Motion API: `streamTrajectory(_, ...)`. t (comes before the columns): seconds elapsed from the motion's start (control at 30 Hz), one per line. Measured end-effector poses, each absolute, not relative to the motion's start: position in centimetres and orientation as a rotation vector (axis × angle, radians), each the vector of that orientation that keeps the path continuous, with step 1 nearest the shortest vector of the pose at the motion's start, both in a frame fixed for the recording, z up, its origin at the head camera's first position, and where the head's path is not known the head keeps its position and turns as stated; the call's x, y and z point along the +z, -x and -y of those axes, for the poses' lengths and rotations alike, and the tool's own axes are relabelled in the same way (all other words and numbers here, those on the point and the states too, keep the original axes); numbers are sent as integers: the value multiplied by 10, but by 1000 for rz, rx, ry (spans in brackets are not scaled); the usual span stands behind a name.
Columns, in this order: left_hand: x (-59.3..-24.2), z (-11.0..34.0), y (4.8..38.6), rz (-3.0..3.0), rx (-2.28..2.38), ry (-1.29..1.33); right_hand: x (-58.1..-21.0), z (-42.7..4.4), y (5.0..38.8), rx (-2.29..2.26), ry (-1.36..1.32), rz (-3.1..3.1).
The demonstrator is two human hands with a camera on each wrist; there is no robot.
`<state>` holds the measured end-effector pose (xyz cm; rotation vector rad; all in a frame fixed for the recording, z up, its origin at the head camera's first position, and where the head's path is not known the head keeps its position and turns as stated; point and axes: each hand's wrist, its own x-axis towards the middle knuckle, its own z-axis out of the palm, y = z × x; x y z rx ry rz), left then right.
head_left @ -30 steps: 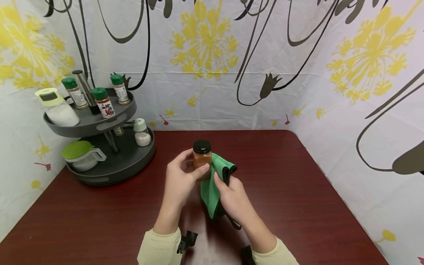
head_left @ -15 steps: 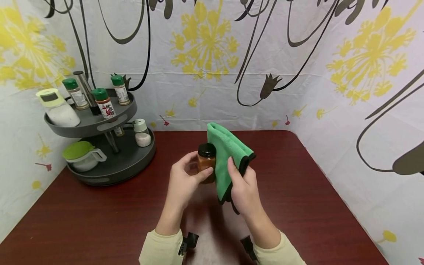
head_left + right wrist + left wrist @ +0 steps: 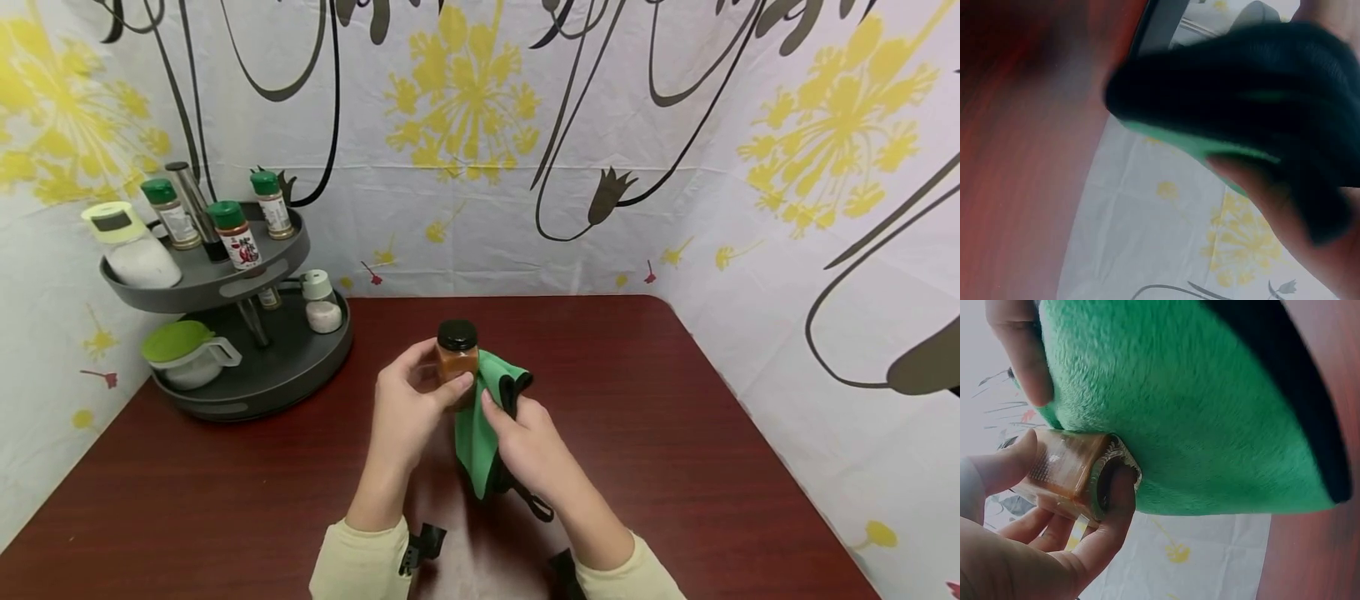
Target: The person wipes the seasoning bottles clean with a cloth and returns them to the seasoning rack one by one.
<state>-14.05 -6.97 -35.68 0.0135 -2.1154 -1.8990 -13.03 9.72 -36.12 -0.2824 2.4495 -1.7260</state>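
A small square glass jar with a black lid and orange-brown contents is held upright above the table by my left hand. In the left wrist view, the thumb lies on one side of the jar and a fingertip presses its base. My right hand grips a folded green cloth with black edging, thumb on top. The cloth touches the jar's right side. In the right wrist view the cloth's dark edge is blurred and covers most of the fingers.
A two-tier dark grey turntable rack stands at the table's left. It bears green-capped spice bottles, a white-topped shaker and a green-lidded container. Patterned fabric hangs behind the brown table.
Half a second ago the cloth stood higher and farther right along the jar. It has since come down and left with my right hand. The jar has shifted slightly left.
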Motion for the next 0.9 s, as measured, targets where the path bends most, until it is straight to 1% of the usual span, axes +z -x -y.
streamTrajectory(0.17, -359, 68, 142, 2145, -1899, 4, -350, -100, 132, -1761, 267, -2449)
streamTrajectory(0.33, -362, 65, 143, 2161, -1908, 34, -337, -105, 129, -2051, 320, -2398)
streamTrajectory(0.5, -363, 63, 141, 2154, -1934, 59, -336, -106, 123, -2269, 393, -2339)
streamTrajectory(0.67, -359, 64, 139, 2130, -1920, 49, -344, -101, 124, -2154, 414, -2379)
streamTrajectory(0.9, -354, 68, 140, 2101, -1925, -2, -359, -100, 130, -1840, 323, -2393)
